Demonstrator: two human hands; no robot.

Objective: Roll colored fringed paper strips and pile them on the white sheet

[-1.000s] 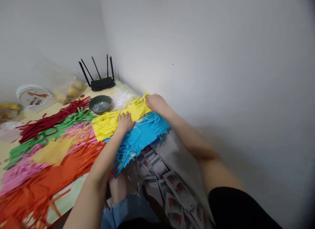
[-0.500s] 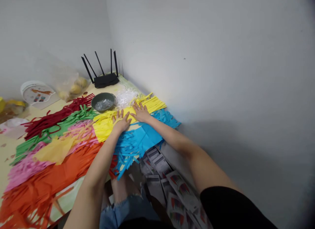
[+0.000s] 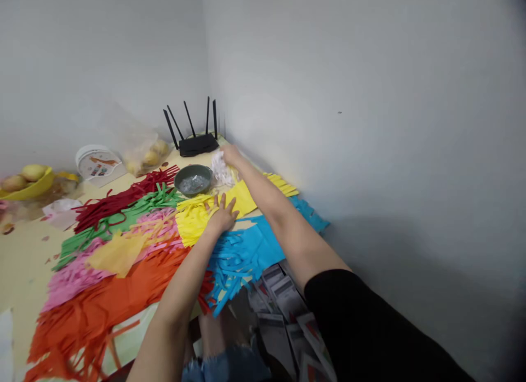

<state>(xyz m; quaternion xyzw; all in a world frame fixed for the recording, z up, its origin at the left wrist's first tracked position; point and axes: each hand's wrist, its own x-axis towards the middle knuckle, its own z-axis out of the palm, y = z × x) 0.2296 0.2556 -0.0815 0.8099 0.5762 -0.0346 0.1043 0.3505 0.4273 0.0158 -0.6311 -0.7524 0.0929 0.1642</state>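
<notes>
My left hand (image 3: 222,216) lies with fingers spread on the yellow fringed paper (image 3: 242,198), pressing it against the table. Farther back, my right hand (image 3: 230,155) is closed on a bundle of thin white strings (image 3: 222,169), which hangs below its fingers beside the bowl. Blue fringed paper (image 3: 257,242) lies in front of the yellow piece, under my right forearm. A dark green bowl (image 3: 193,180) holding small clear plastic pieces stands just behind the yellow fringe.
Left lie dark red (image 3: 123,201), green (image 3: 131,215), pink (image 3: 74,272) and orange fringes (image 3: 115,294). Behind stand a black router (image 3: 199,144), a bag of fruit (image 3: 150,154), a white container (image 3: 98,164) and a yellow fruit bowl (image 3: 30,187). A wall (image 3: 390,124) borders the right.
My right hand has left the yellow paper, moved back and taken hold of the white strings. My left hand stays on the yellow fringe. The view has shifted left.
</notes>
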